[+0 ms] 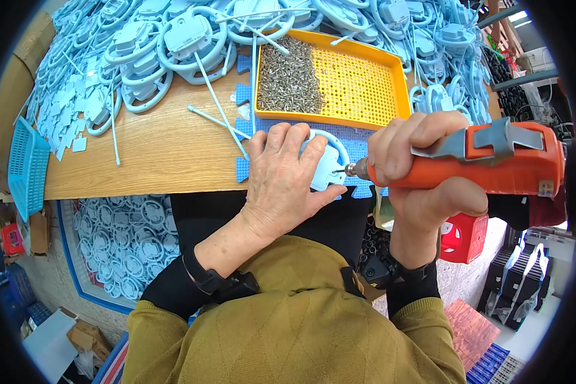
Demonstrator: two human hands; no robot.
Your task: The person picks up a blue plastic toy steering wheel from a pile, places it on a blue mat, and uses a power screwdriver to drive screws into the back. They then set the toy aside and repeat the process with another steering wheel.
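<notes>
My left hand grips a light-blue plastic part with a round ring frame and a flat housing, holding it down on a blue foam mat. Its fingers cover the part's left side, and the thumb lies along the near edge. An orange electric screwdriver with a grey metal clip is in my right hand, held nearly level. The screwdriver's bit points left and meets the housing near its right edge; whether a screw sits under it I cannot make out.
Behind the mat stands a yellow perforated tray with many small metal screws. Heaps of similar light-blue parts fill the table's back. A blue basket stands at left; a bin of parts is below. A red stool stands right.
</notes>
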